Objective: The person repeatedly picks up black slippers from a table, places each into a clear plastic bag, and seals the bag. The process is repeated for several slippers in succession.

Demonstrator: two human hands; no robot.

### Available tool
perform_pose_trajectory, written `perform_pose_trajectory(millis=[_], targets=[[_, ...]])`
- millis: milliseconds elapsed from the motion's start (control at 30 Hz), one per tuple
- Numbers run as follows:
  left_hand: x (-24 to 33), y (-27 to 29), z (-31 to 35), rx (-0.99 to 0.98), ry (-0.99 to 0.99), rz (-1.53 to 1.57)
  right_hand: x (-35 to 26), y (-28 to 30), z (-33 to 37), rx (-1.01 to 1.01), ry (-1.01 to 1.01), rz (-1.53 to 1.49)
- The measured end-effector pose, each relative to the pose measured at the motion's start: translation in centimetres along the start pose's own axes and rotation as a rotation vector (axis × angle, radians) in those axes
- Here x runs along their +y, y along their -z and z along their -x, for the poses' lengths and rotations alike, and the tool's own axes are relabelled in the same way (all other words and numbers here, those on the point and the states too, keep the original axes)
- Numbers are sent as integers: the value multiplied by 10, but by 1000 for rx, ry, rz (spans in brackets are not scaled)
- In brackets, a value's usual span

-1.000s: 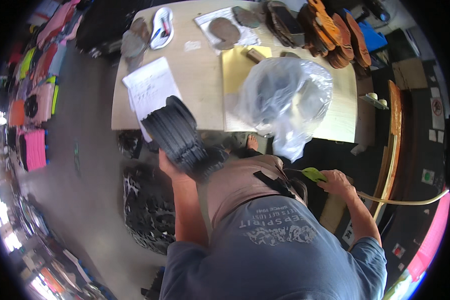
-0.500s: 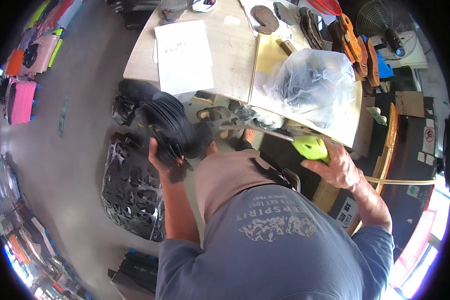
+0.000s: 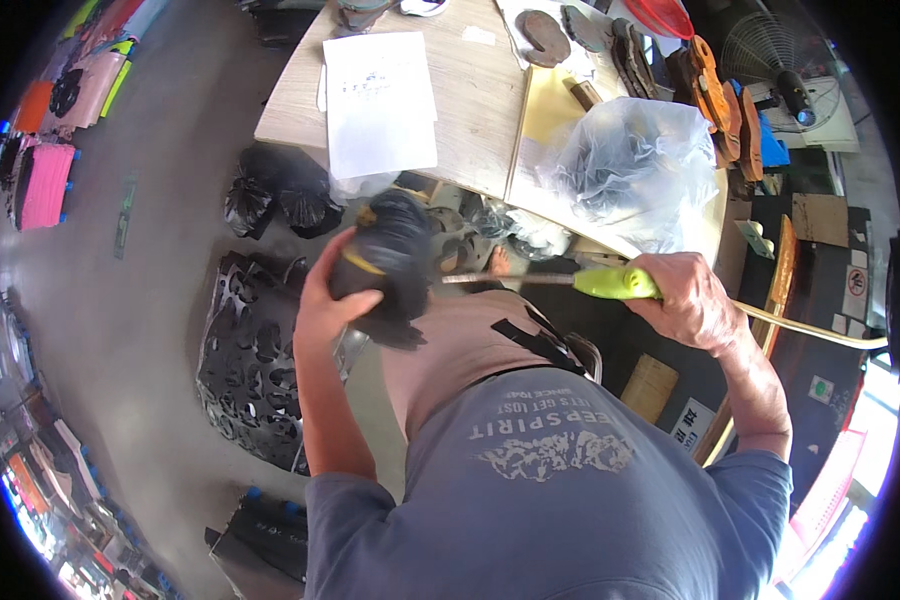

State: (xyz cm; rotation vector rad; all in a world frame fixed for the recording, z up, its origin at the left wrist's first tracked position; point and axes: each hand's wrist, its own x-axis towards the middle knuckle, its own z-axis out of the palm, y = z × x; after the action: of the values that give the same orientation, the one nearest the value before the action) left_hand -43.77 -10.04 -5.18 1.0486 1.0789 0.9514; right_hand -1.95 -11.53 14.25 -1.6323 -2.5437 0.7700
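Here's the black stack (image 3: 395, 265), blurred, up in front of the person's lap, just off the table's near edge. The left hand (image 3: 332, 300) has it clasped, curled only as far as its thickness allows, thumb across the near face beside a yellow strip (image 3: 362, 262). Over on the right, the right hand (image 3: 692, 298) is closed snugly round a green-handled tool (image 3: 610, 283), its thin rod pointing at the stack; whether the tip touches, I can't tell. Beyond, the table (image 3: 470, 115) carries white paper (image 3: 380, 110) and a clear bag (image 3: 635, 160). Black cut sheets (image 3: 250, 365) lie on the floor, left.
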Motion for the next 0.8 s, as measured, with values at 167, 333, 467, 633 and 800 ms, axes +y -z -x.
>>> perform_pose_trajectory(millis=[167,333,467,633,800], targets=[[37,-28,-19,-233,-133,-711,4,5,2,98,-14,72],[25,-18,-21,-168,-130,-416,6,-1,6,175,-252,-7],[0,-19,-33,-16,28,359,9,-10,11,275,-17,155],[-22,-37,-59,-239,-182,1071,12,-17,14,232,-195,-70],[-20,-19,-76,-35,-312,1301,5,-24,13,197,-67,-16]])
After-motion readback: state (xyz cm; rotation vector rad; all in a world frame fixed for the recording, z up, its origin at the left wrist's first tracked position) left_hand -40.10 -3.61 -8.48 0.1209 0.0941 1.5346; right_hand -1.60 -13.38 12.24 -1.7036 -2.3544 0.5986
